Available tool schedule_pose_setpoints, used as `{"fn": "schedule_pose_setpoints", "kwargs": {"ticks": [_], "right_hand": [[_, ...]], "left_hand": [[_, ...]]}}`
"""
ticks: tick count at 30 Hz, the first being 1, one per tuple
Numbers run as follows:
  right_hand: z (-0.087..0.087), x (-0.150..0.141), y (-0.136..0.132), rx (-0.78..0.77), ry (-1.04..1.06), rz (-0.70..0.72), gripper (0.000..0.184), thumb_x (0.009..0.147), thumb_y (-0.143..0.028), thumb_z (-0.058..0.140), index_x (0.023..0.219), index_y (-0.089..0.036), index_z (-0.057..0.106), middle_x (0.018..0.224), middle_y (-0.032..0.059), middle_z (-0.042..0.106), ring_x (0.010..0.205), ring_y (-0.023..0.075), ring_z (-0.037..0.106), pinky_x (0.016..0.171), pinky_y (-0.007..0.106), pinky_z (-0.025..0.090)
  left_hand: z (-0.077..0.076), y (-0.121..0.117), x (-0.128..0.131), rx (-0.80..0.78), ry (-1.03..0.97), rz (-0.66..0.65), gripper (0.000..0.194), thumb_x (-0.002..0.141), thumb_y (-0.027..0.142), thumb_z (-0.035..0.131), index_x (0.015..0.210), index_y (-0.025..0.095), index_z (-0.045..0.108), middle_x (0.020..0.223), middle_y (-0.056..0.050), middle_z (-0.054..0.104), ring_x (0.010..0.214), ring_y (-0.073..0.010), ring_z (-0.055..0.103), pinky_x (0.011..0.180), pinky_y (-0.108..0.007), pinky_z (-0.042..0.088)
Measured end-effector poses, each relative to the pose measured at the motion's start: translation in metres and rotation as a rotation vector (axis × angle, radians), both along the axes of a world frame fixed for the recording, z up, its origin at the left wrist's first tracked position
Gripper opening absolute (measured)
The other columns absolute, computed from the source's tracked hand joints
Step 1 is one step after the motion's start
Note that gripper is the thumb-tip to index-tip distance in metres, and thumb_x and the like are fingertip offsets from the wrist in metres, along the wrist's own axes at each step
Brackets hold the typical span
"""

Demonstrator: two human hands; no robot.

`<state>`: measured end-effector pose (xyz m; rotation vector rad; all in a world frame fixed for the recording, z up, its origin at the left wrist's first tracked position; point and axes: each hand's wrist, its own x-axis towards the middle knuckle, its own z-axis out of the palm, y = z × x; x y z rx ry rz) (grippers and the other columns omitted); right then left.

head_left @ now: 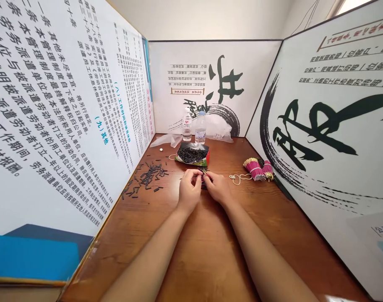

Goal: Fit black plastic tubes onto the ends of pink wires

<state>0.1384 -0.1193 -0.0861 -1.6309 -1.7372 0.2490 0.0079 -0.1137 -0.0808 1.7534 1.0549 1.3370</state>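
Observation:
My left hand (190, 186) and my right hand (217, 184) are close together over the middle of the table, fingers pinched. A few thin red wire-like pieces with pale tips (205, 171) stick out from the fingers of my right hand. What my left fingertips pinch is too small to make out. Under and between the hands lies a dark patch, mostly hidden. Just beyond them, an open box (207, 158) is filled with short black tubes (193, 155). More loose black tubes (150, 174) are scattered to the left of my left hand.
Right of my hands are two bundles of magenta wire-like pieces with yellowish tips (254, 168), beside a rubber band (240, 179). Two plastic bottles (200, 128) and clear plastic bags (221, 128) stand at the back. Printed panels (178, 54) enclose the wooden table (197, 251).

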Motion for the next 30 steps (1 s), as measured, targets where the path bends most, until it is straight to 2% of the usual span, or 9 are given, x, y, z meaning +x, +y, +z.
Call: {"fn": "schedule_pose_setpoints", "kwargs": {"ticks": [8, 16, 30], "right_hand": [[0.0025, -0.0034, -0.0017, -0.029, -0.079, -0.013, 0.032, 0.088, -0.036, 0.038, 0.068, -0.021, 0.058, 0.064, 0.0025, 0.063, 0.058, 0.0148, 0.050, 0.055, 0.025, 0.024], [0.0046, -0.0060, -0.0037, -0.040, -0.118, 0.000, 0.031, 0.089, -0.035, 0.037, 0.071, -0.021, 0.059, 0.064, 0.0011, 0.062, 0.058, 0.0136, 0.050, 0.056, 0.024, 0.025], [0.0040, -0.0064, -0.0032, -0.068, -0.173, -0.029, 0.033, 0.090, -0.036, 0.036, 0.072, -0.021, 0.060, 0.066, 0.0020, 0.064, 0.059, 0.0134, 0.051, 0.056, 0.024, 0.024]], "left_hand": [[-0.0073, 0.0062, -0.0013, 0.017, -0.033, 0.000, 0.011, 0.088, 0.028, 0.046, 0.096, 0.020, 0.050, 0.083, -0.002, 0.058, 0.065, -0.0112, 0.052, 0.063, -0.024, 0.044], [-0.0058, 0.0062, -0.0046, 0.152, -0.009, 0.041, 0.009, 0.088, 0.018, 0.045, 0.091, 0.018, 0.054, 0.087, -0.003, 0.056, 0.072, -0.0113, 0.052, 0.067, -0.023, 0.042], [-0.0047, 0.0061, -0.0044, 0.171, -0.008, 0.048, 0.009, 0.089, 0.018, 0.044, 0.090, 0.018, 0.053, 0.086, -0.003, 0.055, 0.071, -0.0112, 0.050, 0.066, -0.023, 0.042]]}}
